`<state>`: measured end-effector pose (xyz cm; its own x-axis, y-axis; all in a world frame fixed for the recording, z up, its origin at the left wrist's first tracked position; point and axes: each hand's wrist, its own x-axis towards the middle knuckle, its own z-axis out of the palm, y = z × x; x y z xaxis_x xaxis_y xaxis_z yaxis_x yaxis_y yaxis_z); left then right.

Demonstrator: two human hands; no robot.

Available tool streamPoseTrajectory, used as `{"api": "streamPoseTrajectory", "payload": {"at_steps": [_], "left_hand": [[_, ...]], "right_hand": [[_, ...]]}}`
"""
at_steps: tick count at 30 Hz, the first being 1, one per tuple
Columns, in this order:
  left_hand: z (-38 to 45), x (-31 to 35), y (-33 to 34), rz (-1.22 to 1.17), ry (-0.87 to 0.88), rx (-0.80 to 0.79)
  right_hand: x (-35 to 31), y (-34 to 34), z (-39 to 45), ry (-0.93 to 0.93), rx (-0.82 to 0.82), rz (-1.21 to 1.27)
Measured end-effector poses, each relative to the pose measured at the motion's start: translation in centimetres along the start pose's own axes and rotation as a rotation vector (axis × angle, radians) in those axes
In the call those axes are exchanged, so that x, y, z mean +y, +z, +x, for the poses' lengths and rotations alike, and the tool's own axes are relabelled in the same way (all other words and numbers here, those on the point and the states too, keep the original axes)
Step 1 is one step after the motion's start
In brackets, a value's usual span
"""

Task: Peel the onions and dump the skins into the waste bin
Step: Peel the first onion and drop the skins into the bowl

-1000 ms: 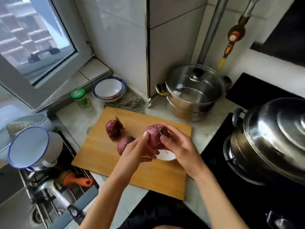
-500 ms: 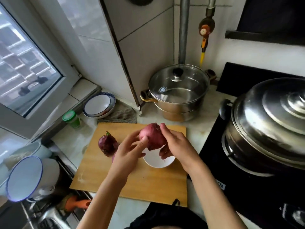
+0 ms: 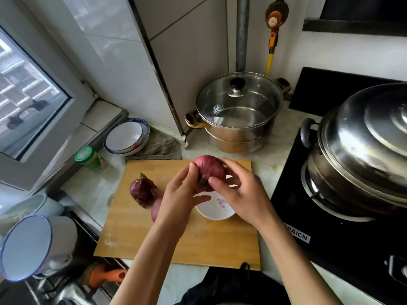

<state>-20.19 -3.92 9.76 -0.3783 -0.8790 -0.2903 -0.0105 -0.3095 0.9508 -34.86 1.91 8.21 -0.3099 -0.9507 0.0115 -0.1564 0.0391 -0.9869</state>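
Note:
Both hands hold one red onion [image 3: 210,171] above a small white dish [image 3: 214,211] on the wooden cutting board [image 3: 136,236]. My left hand [image 3: 178,199] pinches its left side with thumb and fingers. My right hand [image 3: 240,194] wraps around its right side, thumb on the front. A small scrap of purple skin lies in the dish. A darker red onion [image 3: 143,190] with a green sprout stands on the board to the left. A third onion [image 3: 156,211] shows only as a sliver behind my left wrist. No waste bin is in view.
A glass-lidded steel pot [image 3: 239,111] stands behind the board. A large steel lidded pot [image 3: 361,150] sits on the black stove at right. Stacked bowls [image 3: 126,138] and a green-capped jar [image 3: 89,158] stand at the back left. White enamel mugs [image 3: 33,245] and the sink lie at left.
The onion has been turned in my hands, so its rooty end no longer faces up and its smooth side shows. A scrap of skin now lies in the dish. The camera has tilted.

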Motion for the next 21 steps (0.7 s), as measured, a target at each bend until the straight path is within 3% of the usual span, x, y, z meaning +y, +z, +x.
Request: {"api": "streamPoseTrajectory", "payload": {"at_steps": [5,12,21], "left_hand": [[-0.1,-0.4,-0.3,0.095,0.090,-0.044],[-0.4,-1.7,-1.5,0.351,0.194,-0.144],[-0.2,-1.9,-2.2,0.363,0.250,-0.125]], "right_hand": [[-0.8,0.4,0.3,0.090,0.010,0.196],[-1.4,0.3,0.8,0.380,-0.088,0.244],[-1.4,0.4,0.8,0.387,-0.132,0.245]]}}
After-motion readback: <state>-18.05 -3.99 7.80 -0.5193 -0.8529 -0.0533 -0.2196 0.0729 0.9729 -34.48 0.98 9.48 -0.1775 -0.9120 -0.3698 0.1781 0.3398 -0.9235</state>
